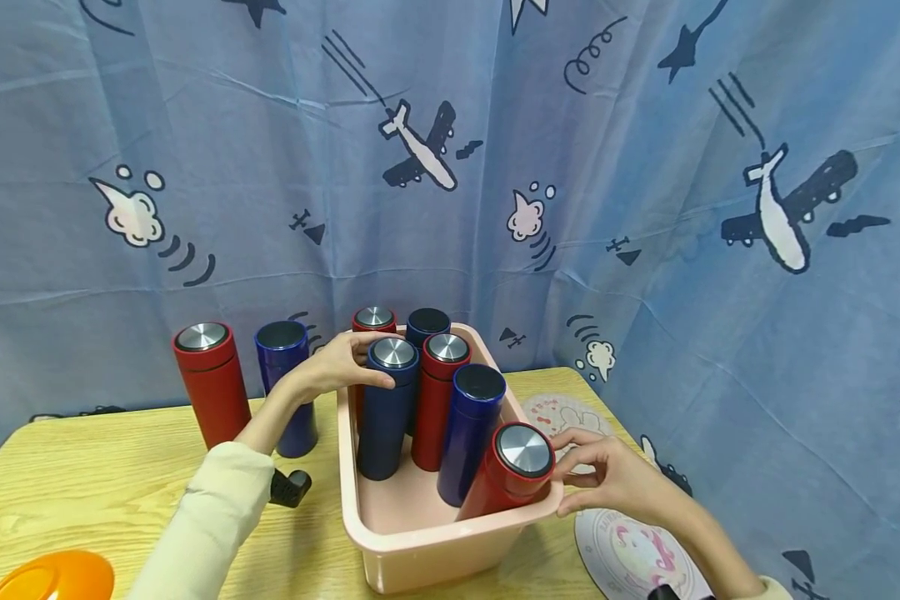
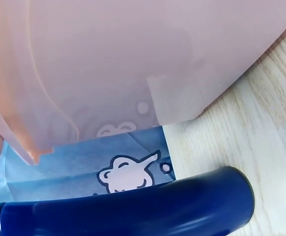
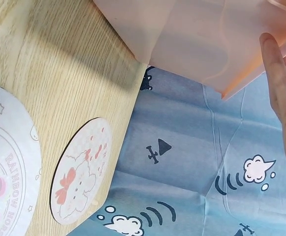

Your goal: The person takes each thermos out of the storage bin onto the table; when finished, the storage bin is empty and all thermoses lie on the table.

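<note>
Left hand (image 1: 337,362) curls round navy flask (image 1: 387,408) in pink tub (image 1: 420,542); right hand (image 1: 607,479) pinches tilted red flask (image 1: 510,471) at tub's near corner. Lift each straight up, avoid knocking neighbours.

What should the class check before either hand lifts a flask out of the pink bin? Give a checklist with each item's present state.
1. Left hand grips the blue flask: ok.
2. Right hand grips the tilted red flask: cannot tell; fingertips touch its lid.
3. Red flask upright: not ok, it leans on the pink bin rim.
4. Lid on the blue flask: ok.
5. Table space left of the bin: ok.
</note>
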The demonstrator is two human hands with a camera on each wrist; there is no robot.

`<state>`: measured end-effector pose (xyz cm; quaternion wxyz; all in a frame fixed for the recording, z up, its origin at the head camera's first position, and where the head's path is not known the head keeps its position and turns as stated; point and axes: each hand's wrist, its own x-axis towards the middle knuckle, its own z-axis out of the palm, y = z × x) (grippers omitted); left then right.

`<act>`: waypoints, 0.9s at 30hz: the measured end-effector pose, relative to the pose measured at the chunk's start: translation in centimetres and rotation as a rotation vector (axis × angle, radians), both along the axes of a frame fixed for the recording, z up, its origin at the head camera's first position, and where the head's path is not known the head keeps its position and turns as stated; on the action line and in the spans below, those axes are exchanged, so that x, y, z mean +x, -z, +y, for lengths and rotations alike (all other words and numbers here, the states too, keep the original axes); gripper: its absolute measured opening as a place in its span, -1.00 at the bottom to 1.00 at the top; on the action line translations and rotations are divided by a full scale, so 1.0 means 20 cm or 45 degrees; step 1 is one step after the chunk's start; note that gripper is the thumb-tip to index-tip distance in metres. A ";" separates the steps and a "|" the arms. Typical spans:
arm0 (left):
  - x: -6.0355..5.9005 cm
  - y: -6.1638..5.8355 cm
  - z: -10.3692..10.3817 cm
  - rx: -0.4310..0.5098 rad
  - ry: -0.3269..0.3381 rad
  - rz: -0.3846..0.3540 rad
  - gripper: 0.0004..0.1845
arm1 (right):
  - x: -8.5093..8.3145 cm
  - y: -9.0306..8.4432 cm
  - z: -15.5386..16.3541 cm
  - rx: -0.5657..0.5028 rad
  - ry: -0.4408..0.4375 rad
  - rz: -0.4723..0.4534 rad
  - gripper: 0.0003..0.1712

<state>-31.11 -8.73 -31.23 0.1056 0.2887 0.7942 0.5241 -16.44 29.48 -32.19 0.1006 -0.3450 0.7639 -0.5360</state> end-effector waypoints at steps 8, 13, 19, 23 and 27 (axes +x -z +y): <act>0.03 0.00 -0.02 0.023 0.000 0.002 -0.26 | 0.00 0.00 0.00 0.006 -0.003 0.008 -0.75; 0.04 -0.01 -0.03 0.059 0.047 0.021 -0.26 | 0.01 0.00 0.00 0.011 0.006 0.001 -0.75; 0.07 -0.01 -0.04 0.066 0.069 0.034 -0.27 | 0.01 0.00 0.00 0.011 0.005 -0.002 -0.76; 0.07 0.00 -0.04 0.025 0.042 0.058 -0.27 | 0.00 0.00 0.00 0.003 -0.008 -0.005 -0.76; 0.08 0.01 -0.04 0.024 0.027 0.058 -0.27 | -0.01 0.00 0.00 -0.003 -0.014 -0.008 -0.75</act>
